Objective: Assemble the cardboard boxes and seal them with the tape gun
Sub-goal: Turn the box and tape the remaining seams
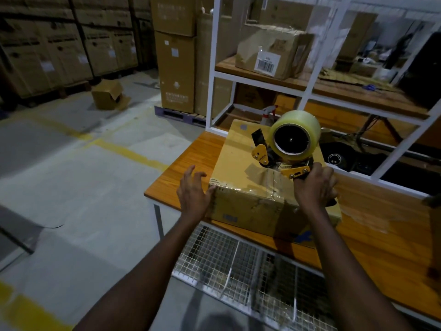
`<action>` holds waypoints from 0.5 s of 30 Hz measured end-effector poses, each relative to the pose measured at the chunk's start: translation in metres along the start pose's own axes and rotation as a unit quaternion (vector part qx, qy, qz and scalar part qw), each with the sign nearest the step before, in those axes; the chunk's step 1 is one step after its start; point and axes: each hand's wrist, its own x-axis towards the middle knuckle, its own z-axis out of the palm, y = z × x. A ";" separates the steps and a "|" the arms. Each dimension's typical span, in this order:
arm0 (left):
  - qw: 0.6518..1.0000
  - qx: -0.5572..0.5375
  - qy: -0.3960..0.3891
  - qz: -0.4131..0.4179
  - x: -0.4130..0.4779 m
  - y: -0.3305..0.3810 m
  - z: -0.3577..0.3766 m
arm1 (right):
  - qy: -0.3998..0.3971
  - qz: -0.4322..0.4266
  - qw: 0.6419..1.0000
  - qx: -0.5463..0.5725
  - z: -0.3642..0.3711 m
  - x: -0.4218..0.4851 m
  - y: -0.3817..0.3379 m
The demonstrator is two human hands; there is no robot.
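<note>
- On the wooden worktop (181,168), close to its near left corner, sits a closed cardboard box (241,173). Its long axis seems to run away from the person toward the white shelf frame (211,68), turned slightly left.
- A strip of clear tape (274,186) lies along that same line on the box top and folds down over the near face, wrinkled at the edge.
- The right hand (312,189) is at the near right edge of the box top, its fingers clamped round the handle of the tape gun (268,161).
- The tape gun has its handle toward the person and its yellow-plated head pointing away and leftward across the top. The roll of clear tape (294,137) stands up above it, its dark hub facing the person.
- The left hand (193,193) is at the box's near left corner, fingers apart and loosely spread, gripping nothing. Its thumb side touches the corner edge.
- A wire mesh basket (238,263) hangs below the worktop's near edge.
- Just behind the box stands a spray bottle (268,114) with a red trigger, and on the shelf above lies a crumpled carton (274,51) with a barcode label.
- Off to the left, stacked cartons (176,68) stand on a pallet, and a small opened box (107,96) sits on the concrete floor.
</note>
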 end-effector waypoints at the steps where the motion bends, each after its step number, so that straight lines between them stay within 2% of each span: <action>1: 0.994 0.042 -0.018 0.098 0.011 -0.008 -0.001 | 0.002 0.002 1.000 0.001 -0.001 0.000 0.001; 3: 0.948 0.120 -0.100 0.276 0.035 -0.013 -0.005 | 0.006 0.002 1.000 0.005 -0.003 0.000 0.002; 5: 0.875 0.209 -0.210 0.383 0.060 -0.006 -0.007 | 0.007 0.006 1.000 0.006 -0.005 0.000 0.004; 7: 0.808 0.281 -0.282 0.434 0.079 0.006 -0.006 | 0.006 0.013 1.000 0.004 -0.008 0.000 0.007; 8: 0.786 0.296 -0.299 0.454 0.087 0.013 -0.006 | 0.006 0.018 1.000 0.003 -0.010 0.000 0.009; 13: 0.689 0.327 -0.330 0.557 0.101 0.037 0.009 | 0.018 0.049 0.999 0.008 -0.018 0.002 0.018; 15: 0.671 0.327 -0.322 0.583 0.097 0.040 0.017 | 0.028 0.060 0.998 0.012 -0.021 0.003 0.022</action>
